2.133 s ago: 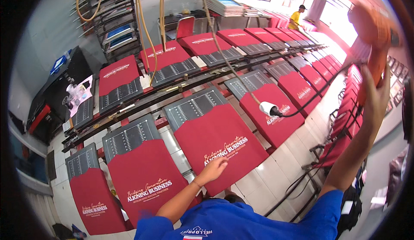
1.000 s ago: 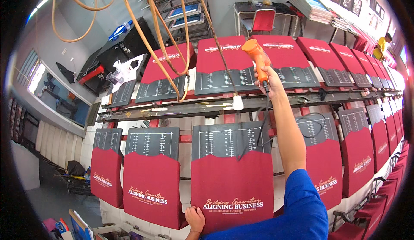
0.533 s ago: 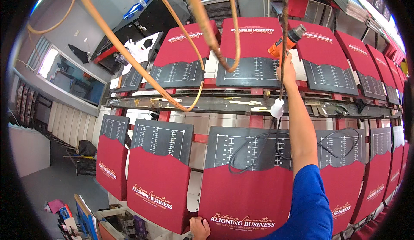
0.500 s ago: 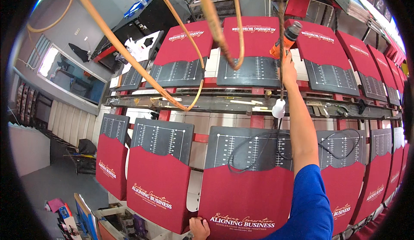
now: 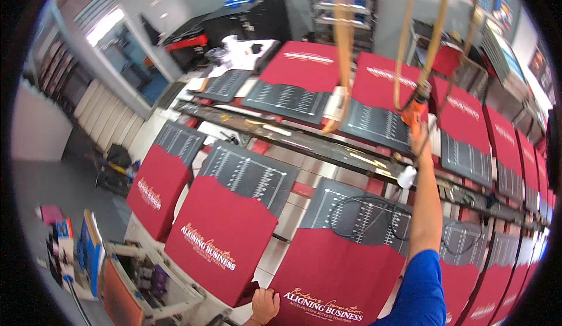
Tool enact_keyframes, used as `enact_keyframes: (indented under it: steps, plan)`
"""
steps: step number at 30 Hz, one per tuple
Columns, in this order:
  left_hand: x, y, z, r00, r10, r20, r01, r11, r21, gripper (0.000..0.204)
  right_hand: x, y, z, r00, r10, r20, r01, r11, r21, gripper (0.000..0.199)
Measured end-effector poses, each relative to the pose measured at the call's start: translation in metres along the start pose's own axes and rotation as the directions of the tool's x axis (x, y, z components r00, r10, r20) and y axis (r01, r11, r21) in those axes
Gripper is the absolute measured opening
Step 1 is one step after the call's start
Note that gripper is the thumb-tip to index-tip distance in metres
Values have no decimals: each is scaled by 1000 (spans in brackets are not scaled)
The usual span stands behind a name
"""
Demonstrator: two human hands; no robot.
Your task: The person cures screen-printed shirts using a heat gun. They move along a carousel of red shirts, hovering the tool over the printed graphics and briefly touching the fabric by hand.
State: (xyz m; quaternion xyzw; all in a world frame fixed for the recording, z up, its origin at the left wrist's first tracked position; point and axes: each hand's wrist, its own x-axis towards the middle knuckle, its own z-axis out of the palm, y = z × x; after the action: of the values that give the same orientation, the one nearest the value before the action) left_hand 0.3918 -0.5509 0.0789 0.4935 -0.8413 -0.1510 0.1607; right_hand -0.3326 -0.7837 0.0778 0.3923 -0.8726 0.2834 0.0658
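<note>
My right hand (image 5: 420, 141) is stretched out to the far row, its fingers wrapped round the handle of an orange heat gun (image 5: 414, 111). The gun's dark nozzle points away from me, over the far boards. My left hand (image 5: 266, 306) is closed at the left edge of the nearest printed red fabric panel (image 5: 341, 270), holding that edge. This panel lies flat on a dark printing board (image 5: 336, 204) with white ruler marks. A black cord (image 5: 357, 236) loops over the board and fabric. To the left lies another printed red panel (image 5: 225, 226) on its own board.
A dark rail (image 5: 246, 128) with small tools and sticks runs between two rows of fabric-covered boards. Yellowish hoses (image 5: 342, 39) hang in front of me. A white plug-like piece (image 5: 406, 177) hangs below my right hand. Floor-standing frames (image 5: 123, 291) are at lower left.
My view has swung and tilted, so the boards appear slanted and more of the room's left side shows. The heat gun stays in my right hand; my left remains at the fabric's edge.
</note>
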Motion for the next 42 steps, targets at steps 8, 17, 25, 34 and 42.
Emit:
enact_keyframes:
  steps: [8,17,25,34,42]
  plan:
    - [-21,-19,-12,996,-55,-65,41,979,-200,21,-191,-204,-168,950,291,114,-233,415,880,42]
    - [-28,-125,-101,938,219,270,57,669,-741,21,-471,-651,-327,181,-920,-348,549,-199,812,18]
    - [-128,-439,-290,868,-388,-308,225,863,-453,20,-626,-891,-350,-228,-571,-789,489,-768,414,17]
    - [-258,-643,-398,226,-804,-551,611,557,-562,23,-681,-1111,-224,-318,-267,-910,-175,-926,333,13]
    - [-206,-715,-403,375,-923,-83,636,321,-702,25,-651,-1220,48,315,-945,85,-152,38,988,12]
